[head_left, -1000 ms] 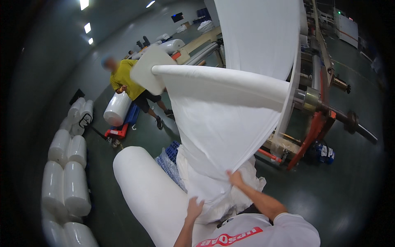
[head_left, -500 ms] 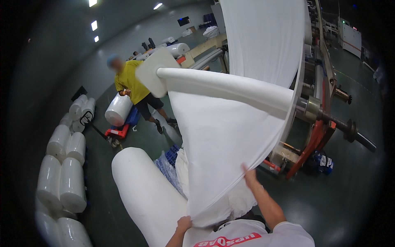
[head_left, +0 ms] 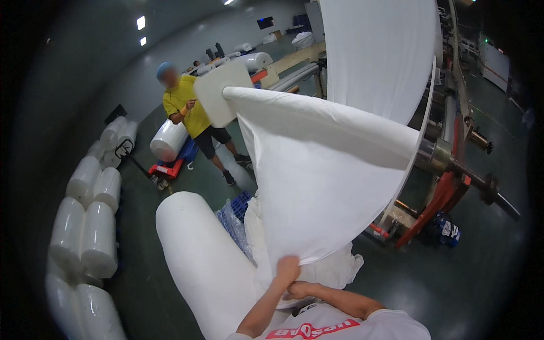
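A wide sheet of white fabric [head_left: 328, 187] hangs down from a horizontal roll [head_left: 323, 116] and narrows toward me. My left hand [head_left: 288, 268] is closed on the gathered lower end of this sheet. Just below it, close to the left wrist, my right hand [head_left: 297, 290] is closed too, on the fabric's edge; its fingertips are partly hidden. White plates cap the roll: a square-cornered one [head_left: 222, 93] at its left end and a thin round-edged one [head_left: 424, 122] at its right. A big white roll [head_left: 201, 255] lies on my left, beside the sheet.
A person in a yellow shirt [head_left: 195, 107] stands beyond the roll, near a red pallet jack [head_left: 165, 169]. Wrapped rolls [head_left: 99, 247] are stacked at left. A metal shaft [head_left: 481, 184] juts from the machine frame at right. Crumpled white material [head_left: 340, 269] lies below the sheet.
My right hand has moved left and down from the sheet's right edge to beside my left hand. My left hand has risen and shifted right, drawing the fabric's end together.
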`<state>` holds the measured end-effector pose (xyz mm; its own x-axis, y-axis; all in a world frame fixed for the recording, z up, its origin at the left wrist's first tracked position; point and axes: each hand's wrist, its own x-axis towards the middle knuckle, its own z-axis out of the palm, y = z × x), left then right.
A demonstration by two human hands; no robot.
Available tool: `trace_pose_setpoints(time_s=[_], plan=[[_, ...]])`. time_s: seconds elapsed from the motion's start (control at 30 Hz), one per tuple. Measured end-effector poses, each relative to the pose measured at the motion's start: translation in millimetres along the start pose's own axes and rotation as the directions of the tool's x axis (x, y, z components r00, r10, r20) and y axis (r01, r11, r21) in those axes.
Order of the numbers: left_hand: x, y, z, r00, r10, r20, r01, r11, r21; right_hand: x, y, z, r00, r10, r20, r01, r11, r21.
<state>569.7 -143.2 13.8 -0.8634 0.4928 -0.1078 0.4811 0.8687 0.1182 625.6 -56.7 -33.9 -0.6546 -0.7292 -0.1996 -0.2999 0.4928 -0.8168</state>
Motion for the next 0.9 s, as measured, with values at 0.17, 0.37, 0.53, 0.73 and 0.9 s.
trace_pose_setpoints(time_s=[0.17, 0.37, 0.53, 0.73, 0.9], plan=[[-104.0, -103.2, 76.9, 0.920, -0.273, 0.281, 0.273, 0.961, 0.040, -62.0, 126.5, -85.6, 0.579, 0.307, -0.755, 0.052, 0.911, 0.409], [-156.1, -117.7, 69.4, 0.835, -0.393, 0.385, 0.441, 0.897, -0.040, -72.8, 87.2, -162.8, 0.125, 0.641, -0.757, 0.334, 0.692, 0.640], [-8.7, 17.3, -26.0, 0.922, 0.006, -0.387, -0.186, 0.884, -0.429, 0.3, 82.0, -16.0, 0.650, 0.165, -0.742, 0.116, 0.943, 0.312], [-13.8, -18.8, 8.2, 0.997, -0.074, 0.008, 0.074, 0.996, -0.052, -7.9, 5.9, -6.2, 0.998, 0.062, 0.015, -0.061, 0.997, -0.040], [-147.4, -136.9, 74.7, 0.851, -0.408, 0.332, 0.432, 0.902, 0.002, -73.2, 87.9, -123.4, 0.507, 0.609, -0.610, 0.135, 0.643, 0.754]])
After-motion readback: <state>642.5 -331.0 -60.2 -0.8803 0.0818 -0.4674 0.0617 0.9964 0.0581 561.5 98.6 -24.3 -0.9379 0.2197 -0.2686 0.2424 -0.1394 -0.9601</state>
